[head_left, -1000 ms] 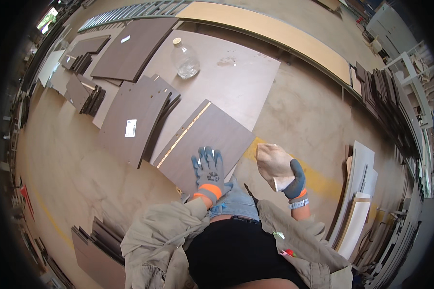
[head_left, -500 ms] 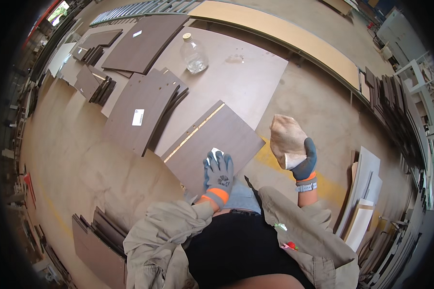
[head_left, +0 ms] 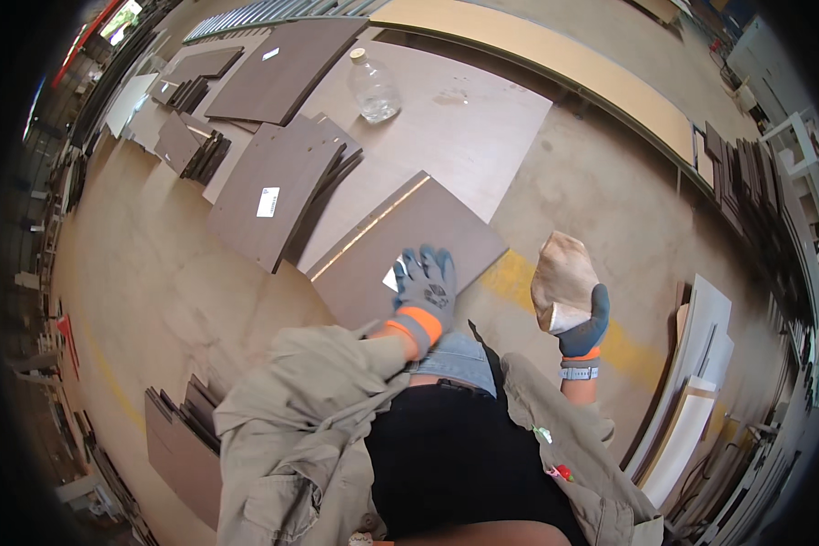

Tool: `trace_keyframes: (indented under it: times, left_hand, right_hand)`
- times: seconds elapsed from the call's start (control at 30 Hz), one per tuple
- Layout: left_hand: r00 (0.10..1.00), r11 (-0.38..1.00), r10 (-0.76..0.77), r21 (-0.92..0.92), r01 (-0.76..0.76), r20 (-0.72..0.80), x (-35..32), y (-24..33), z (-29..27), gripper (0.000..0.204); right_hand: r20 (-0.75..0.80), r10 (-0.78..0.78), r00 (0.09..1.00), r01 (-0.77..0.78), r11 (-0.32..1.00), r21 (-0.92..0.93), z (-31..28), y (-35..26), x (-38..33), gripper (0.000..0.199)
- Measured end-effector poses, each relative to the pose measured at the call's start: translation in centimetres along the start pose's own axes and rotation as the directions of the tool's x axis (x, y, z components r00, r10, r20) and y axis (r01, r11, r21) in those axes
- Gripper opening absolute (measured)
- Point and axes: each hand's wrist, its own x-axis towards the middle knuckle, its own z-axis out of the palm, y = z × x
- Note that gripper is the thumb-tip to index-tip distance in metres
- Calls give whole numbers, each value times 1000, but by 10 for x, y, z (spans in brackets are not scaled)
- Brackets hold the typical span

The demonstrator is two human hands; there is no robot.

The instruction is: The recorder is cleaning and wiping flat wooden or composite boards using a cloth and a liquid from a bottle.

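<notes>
My left hand (head_left: 425, 289), in a grey and orange glove, lies flat with fingers spread on a dark brown panel (head_left: 400, 244) on the low work surface. A small white sticker on the panel shows just beside my fingers. My right hand (head_left: 575, 311), also gloved, is raised to the right of the panel and is closed around a crumpled beige cloth (head_left: 562, 275). The cloth is held in the air above the concrete floor, apart from the panel.
A stack of brown panels (head_left: 278, 187) with a white label lies left of my panel. A clear plastic bottle (head_left: 374, 86) stands on the pale board (head_left: 464, 127) behind. More panels lean at the right (head_left: 692, 382) and lie at lower left (head_left: 177, 437). A yellow line (head_left: 519, 278) crosses the floor.
The view has shifted closer over the panel. My left hand has slid forward onto the panel. My right hand has lifted the cloth a little higher and to the right.
</notes>
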Motion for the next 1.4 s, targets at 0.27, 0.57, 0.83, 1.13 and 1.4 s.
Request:
trace_keyframes:
  times: [0.27, 0.57, 0.83, 1.13, 1.4]
  left_hand:
    - [940, 884, 231, -348, -311, -253, -6, -127, -118, 37]
    - [950, 480, 305, -872, -91, 70, 59, -177, -89, 45]
    - [966, 967, -108, -251, 47, -236, 37, -112, 2, 77]
    - [924, 962, -67, -271, -42, -378, 11, -98, 60, 81]
    - [915, 935, -104, -353, -44, -391, 11, -97, 55, 82]
  right_hand:
    - [-36, -71, 997, 75, 991, 115, -25, 17, -2, 53]
    - [130, -5, 991, -20, 982, 186, 20, 13, -1, 53]
    - [4, -321, 947, 161, 465, -871, 38, 51, 40, 50]
    - [431, 48, 901, 354, -657, -666, 119, 142, 114, 78]
    - [516, 169, 840, 503, -600, -622, 135, 155, 142, 80]
